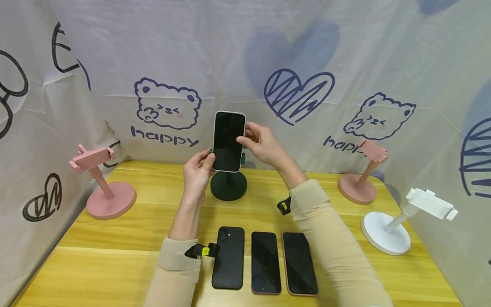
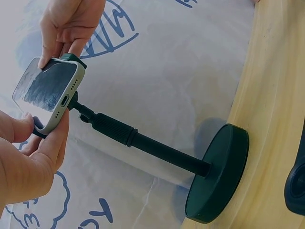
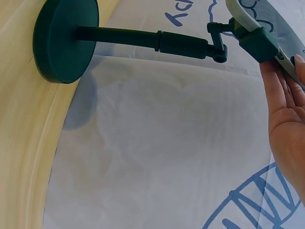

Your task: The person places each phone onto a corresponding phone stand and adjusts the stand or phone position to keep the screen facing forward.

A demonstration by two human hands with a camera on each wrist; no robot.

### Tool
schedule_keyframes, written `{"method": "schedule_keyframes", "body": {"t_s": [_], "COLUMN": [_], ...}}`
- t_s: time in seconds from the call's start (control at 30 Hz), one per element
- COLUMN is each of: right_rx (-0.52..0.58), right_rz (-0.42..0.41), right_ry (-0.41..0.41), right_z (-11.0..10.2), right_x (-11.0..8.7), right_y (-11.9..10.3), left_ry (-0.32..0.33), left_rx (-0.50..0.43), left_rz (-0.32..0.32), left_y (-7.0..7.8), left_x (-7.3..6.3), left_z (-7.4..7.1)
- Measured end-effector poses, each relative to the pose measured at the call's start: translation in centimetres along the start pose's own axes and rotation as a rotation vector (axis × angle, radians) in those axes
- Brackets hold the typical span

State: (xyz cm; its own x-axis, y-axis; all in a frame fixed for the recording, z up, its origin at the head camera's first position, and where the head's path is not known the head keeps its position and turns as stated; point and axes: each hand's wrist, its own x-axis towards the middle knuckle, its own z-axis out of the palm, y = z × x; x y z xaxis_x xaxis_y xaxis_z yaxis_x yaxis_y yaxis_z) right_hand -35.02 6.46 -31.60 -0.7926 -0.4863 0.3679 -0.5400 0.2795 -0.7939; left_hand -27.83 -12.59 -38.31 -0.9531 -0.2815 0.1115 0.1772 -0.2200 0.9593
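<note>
A smartphone (image 1: 229, 140) with a black screen and light rim stands upright at the dark green phone stand (image 1: 229, 187). My left hand (image 1: 197, 170) grips its lower left edge, thumb at the front. With the thumb on the screen side and fingers behind, my right hand (image 1: 262, 143) pinches the right edge. In the left wrist view, a green clamp end (image 2: 72, 59) sits over one long side of the phone (image 2: 50, 88), beside the right fingers. The stand's pole (image 2: 164, 153) runs from its round base to the jointed head. The right wrist view shows the clamp (image 3: 259, 44) against the phone's edge.
Three more phones lie in a row nearer me: a black one (image 1: 228, 264) back up, then a dark-screened one (image 1: 265, 264) and another (image 1: 299, 264). Pink stands flank the table, one left (image 1: 111, 200), one right (image 1: 356, 188). A white stand (image 1: 385, 233) is at right.
</note>
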Motion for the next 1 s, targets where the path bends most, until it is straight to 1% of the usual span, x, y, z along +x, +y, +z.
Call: {"method": "schedule_keyframes", "body": {"t_s": [0.3,0.47,0.6,0.73,0.9,1.0], "right_rx": [-0.007,-0.021,-0.030,-0.097,-0.220,-0.227], "right_rz": [-0.014,0.004,-0.005,-0.028,-0.038,-0.033], "right_ry": [0.003,-0.013,-0.020,-0.024,-0.036,-0.011], "right_z": [0.3,0.6,0.7,0.6,0.5,0.7], "right_x": [-0.7,-1.3,-1.6,-1.6,-1.3,-1.3], "right_y": [0.8,1.1,1.3,1.1,0.7,0.6], "left_ry": [0.001,0.020,0.032,0.031,0.024,0.014], "left_rx": [0.026,0.058,0.082,0.088,0.090,0.101], "left_rz": [-0.011,0.006,0.021,0.022,0.029,0.035], "left_y": [-0.3,-0.5,-0.6,-0.6,-0.4,-0.2], "left_x": [-0.1,-0.1,-0.1,-0.1,0.0,0.0], "left_z": [0.0,0.1,0.2,0.1,0.0,-0.1]}}
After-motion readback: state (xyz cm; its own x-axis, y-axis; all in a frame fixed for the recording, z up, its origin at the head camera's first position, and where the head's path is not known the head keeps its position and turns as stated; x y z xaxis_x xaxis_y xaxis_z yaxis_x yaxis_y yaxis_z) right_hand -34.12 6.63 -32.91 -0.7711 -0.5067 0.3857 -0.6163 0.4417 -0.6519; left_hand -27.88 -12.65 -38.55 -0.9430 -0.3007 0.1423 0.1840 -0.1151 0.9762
